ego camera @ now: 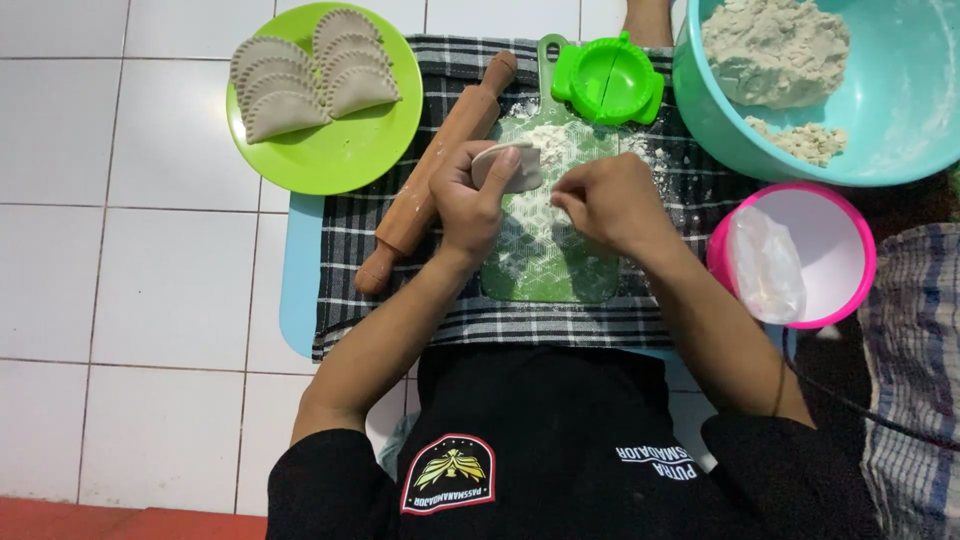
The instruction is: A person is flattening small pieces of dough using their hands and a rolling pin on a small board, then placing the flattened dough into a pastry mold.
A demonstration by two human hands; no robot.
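Head view — dough disc (507, 166) upright, edge-on — left hand (470, 200)

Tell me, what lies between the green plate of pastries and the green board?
In the head view, a wooden rolling pin lies slanted on the checked cloth between the green plate and the green board.

Both hands (545, 200) hold dough disc (507, 166) over green board (560, 270).

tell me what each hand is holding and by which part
The left hand holds a flat round dough piece by its lower edge, between fingers and thumb. The right hand pinches something too small to tell.
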